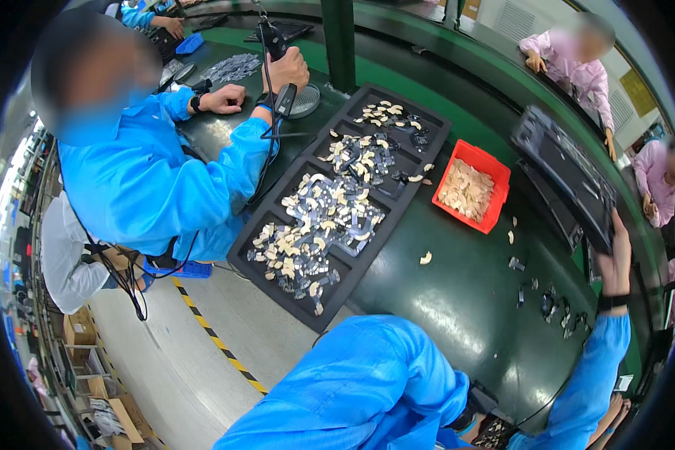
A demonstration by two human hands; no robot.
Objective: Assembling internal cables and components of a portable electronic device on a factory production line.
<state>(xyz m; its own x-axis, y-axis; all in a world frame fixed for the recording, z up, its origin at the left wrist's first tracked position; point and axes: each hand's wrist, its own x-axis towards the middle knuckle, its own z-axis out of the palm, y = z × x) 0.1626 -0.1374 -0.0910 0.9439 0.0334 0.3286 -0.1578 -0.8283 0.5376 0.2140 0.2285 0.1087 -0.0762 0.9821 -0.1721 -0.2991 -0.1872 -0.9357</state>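
Observation:
My right hand [617, 255] is raised at the right and grips the near end of a black plastic tray [566, 165], which is tilted up above the green bench. Its fingers are partly behind the tray. My left arm, in a blue sleeve, bends across the bottom, and only a bit of my left hand [470, 430] shows below the cuff, its fingers hidden. Beside it is a dark holder with small parts [495, 431]. Small dark parts [553, 306] lie loose on the bench below my right hand.
A long black compartment tray [326, 319] holds heaps of small dark parts and cream curved pieces. A red bin [495, 217] holds tan pieces. At left, a co-worker in blue [150, 180] grips a hanging black tool [272, 41]. People in pink [577, 71] stand across the line.

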